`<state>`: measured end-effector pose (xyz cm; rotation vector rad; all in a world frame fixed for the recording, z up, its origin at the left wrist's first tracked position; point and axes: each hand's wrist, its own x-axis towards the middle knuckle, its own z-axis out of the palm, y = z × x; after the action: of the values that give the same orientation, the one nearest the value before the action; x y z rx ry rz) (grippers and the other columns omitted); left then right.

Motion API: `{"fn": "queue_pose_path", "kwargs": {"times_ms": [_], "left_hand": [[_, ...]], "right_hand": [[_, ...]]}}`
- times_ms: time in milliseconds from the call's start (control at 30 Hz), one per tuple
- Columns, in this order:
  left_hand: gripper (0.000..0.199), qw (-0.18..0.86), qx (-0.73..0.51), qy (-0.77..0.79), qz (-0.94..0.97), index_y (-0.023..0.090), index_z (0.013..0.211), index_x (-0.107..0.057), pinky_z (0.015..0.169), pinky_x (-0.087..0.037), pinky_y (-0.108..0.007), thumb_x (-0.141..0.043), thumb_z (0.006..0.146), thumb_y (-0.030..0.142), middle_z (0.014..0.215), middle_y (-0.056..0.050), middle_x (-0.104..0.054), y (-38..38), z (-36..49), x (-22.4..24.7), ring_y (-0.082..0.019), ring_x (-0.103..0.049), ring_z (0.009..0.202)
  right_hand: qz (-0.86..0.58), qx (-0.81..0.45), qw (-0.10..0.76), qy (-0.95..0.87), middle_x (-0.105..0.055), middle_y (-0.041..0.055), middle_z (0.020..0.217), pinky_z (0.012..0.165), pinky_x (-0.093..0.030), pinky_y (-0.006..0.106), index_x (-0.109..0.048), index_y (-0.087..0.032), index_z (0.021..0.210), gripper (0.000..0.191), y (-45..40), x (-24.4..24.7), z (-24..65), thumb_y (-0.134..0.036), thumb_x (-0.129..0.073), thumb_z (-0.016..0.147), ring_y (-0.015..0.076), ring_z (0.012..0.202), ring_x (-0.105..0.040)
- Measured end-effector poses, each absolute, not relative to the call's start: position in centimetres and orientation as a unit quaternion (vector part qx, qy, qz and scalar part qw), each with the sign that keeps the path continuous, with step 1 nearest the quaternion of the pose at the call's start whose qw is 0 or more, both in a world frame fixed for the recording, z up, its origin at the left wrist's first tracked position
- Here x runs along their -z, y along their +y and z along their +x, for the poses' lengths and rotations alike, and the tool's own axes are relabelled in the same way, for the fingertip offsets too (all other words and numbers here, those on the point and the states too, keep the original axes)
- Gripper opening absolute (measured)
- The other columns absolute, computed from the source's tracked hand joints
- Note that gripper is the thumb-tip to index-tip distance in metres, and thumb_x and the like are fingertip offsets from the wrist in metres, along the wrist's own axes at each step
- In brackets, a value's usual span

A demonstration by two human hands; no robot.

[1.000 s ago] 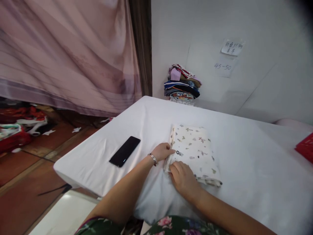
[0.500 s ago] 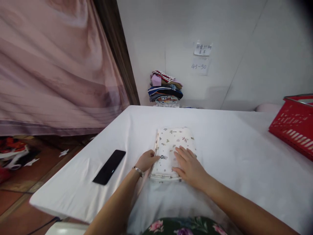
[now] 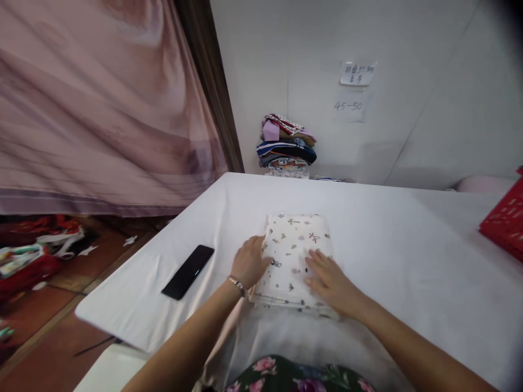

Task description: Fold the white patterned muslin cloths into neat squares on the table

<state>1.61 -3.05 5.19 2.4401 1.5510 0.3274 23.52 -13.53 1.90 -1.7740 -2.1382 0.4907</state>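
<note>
A folded white cloth (image 3: 292, 256) printed with small plants and leaves lies flat on the white-covered table (image 3: 392, 245) in front of me. At its left edge is my left hand (image 3: 250, 262), fingers pointing forward and the thumb on the cloth; a bracelet circles that wrist. My right hand (image 3: 333, 283) rests on the right part of the cloth with its fingers spread. Neither hand grips anything.
A black phone (image 3: 188, 271) lies to the left on the table. A stack of folded fabrics (image 3: 287, 146) stands beyond the far edge. At the right is a red basket (image 3: 505, 215). A pink curtain (image 3: 102, 109) hangs at the left; paper signs (image 3: 358, 73) are on the wall.
My left hand has moved forward along the cloth's left edge, its fingers straighter. My right hand has shifted toward the cloth's right side. The camera view has turned slightly left.
</note>
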Motion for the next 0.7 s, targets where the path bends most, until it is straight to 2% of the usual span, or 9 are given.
{"fn": "queue_pose_path", "kwargs": {"times_ms": [67,167,300,433,567,700], "left_hand": [[0.049,0.059,-0.137,0.448,0.882,0.02,0.127,-0.04,0.102,-0.027,-0.038,-0.047,0.081,0.035,0.139,-0.01,-0.037,-3.1,3.5,-5.3,-0.024,-0.031,0.127],[0.055,0.028,-0.119,0.395,0.91,0.016,0.13,-0.038,0.108,-0.015,-0.043,-0.039,0.084,0.046,0.145,-0.01,-0.025,-2.0,5.7,-4.3,-0.026,-0.015,0.135],[0.068,0.081,-0.039,0.451,0.888,0.017,0.136,-0.032,0.108,-0.012,-0.046,-0.031,0.082,0.06,0.147,-0.009,-0.021,0.2,5.5,-1.5,-0.026,-0.012,0.136],[0.072,0.103,-0.045,0.451,0.885,0.02,0.138,-0.026,0.108,-0.013,-0.045,-0.024,0.081,0.064,0.148,-0.005,-0.016,1.1,4.3,0.0,-0.023,-0.007,0.136],[0.073,0.129,-0.032,0.473,0.871,0.022,0.135,-0.032,0.106,-0.015,-0.05,-0.023,0.079,0.068,0.148,-0.006,-0.019,1.0,5.3,-1.2,-0.025,-0.011,0.136],[0.074,0.064,-0.077,0.463,0.881,0.018,0.135,-0.033,0.109,-0.004,-0.048,-0.024,0.08,0.067,0.148,-0.008,-0.016,2.5,7.8,-2.7,-0.026,-0.008,0.136]], "right_hand": [[-0.638,-0.139,0.175,-0.737,-0.016,0.0082,0.148,0.107,-0.015,0.044,-0.031,-0.018,0.138,0.061,-10.5,-2.9,24.0,-0.053,-0.025,0.089,0.0229,0.136,-0.009],[-0.684,-0.09,0.169,-0.704,-0.017,0.012,0.148,0.107,-0.014,0.043,-0.03,-0.011,0.137,0.061,-5.5,-3.2,24.4,-0.048,-0.028,0.089,0.0248,0.136,-0.007],[-0.757,-0.08,0.119,-0.637,-0.014,0.0132,0.148,0.106,-0.007,0.045,-0.025,-0.008,0.138,0.063,-1.4,-0.7,25.5,-0.047,-0.029,0.088,0.0254,0.136,-0.006],[-0.763,-0.095,0.095,-0.632,-0.012,0.0115,0.148,0.106,-0.003,0.046,-0.023,-0.009,0.139,0.066,-0.7,1.1,26.3,-0.051,-0.026,0.087,0.0243,0.136,-0.002],[-0.764,-0.11,0.105,-0.627,-0.01,0.011,0.149,0.106,-0.007,0.046,-0.024,-0.011,0.139,0.068,-0.2,-0.3,26.6,-0.055,-0.022,0.087,0.025,0.136,-0.002],[-0.757,-0.059,0.123,-0.639,-0.006,0.0105,0.149,0.107,-0.002,0.044,-0.02,-0.01,0.14,0.072,0.9,-1.0,26.7,-0.058,-0.018,0.087,0.0232,0.136,0.003]]}}
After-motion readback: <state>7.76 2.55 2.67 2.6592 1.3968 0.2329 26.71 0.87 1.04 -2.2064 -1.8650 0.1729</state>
